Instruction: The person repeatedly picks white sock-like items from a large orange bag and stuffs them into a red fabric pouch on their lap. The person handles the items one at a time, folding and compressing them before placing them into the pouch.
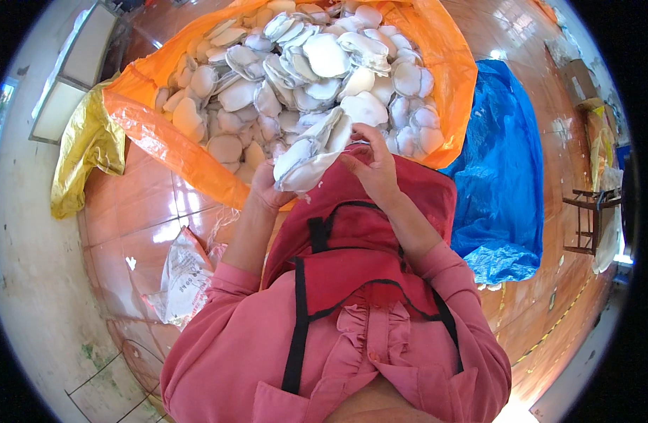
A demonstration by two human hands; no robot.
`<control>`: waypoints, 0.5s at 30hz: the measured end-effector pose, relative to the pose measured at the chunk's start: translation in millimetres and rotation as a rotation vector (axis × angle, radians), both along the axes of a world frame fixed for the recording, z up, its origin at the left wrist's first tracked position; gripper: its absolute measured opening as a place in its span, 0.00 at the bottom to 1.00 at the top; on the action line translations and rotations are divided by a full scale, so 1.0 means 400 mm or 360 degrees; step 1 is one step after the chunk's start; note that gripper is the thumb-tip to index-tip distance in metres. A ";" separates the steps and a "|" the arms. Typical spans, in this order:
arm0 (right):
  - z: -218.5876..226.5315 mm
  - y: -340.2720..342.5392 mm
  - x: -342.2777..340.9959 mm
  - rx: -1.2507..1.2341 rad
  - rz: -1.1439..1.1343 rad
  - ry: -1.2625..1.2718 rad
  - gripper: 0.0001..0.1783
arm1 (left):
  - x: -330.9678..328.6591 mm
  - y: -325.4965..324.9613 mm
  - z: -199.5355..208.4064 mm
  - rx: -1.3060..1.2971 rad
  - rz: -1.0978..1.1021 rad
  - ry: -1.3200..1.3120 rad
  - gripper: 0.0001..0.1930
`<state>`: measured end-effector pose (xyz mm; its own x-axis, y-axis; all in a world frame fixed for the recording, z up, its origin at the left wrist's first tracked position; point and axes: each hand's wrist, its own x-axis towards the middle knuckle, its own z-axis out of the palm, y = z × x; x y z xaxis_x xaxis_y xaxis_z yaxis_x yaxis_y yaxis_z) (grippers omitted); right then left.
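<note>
A soft white oval padded piece (314, 156) with greyish edges is held tilted above my lap. My left hand (269, 182) grips it from the left and underneath, with most of its fingers hidden behind it. At its right edge is my right hand (375, 166), closed with bent fingers and thumb against the piece. Small white scraps hang by its lower edge. Just beyond my hands lies a big heap of similar white padded pieces (327, 56), many stacked in bundles, inside an open orange plastic sack (183, 158).
A red apron (359, 233) covers my lap. Blue plastic sheeting (499, 169) lies to the right, with a small dark stool (590, 218) beyond. On the left are a yellow sack (90, 151) and a crumpled white printed sack (183, 275) on the tiled floor (126, 233).
</note>
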<state>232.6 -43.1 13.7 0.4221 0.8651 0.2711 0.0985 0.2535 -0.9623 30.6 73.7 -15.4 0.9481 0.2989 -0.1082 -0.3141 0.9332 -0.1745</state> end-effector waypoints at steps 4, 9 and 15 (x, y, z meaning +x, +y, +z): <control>0.041 0.003 0.012 0.0164 -0.0133 -0.0642 0.23 | 0.003 0.001 0.006 -0.0120 0.0007 0.0071 0.23; -0.008 0.041 0.028 -0.0157 -0.0043 -0.0546 0.12 | -0.008 0.034 0.006 0.0139 0.0172 0.0348 0.22; -0.021 0.063 0.001 -0.0351 -0.0137 0.0506 0.08 | -0.014 0.014 0.099 0.0628 0.0369 0.0991 0.20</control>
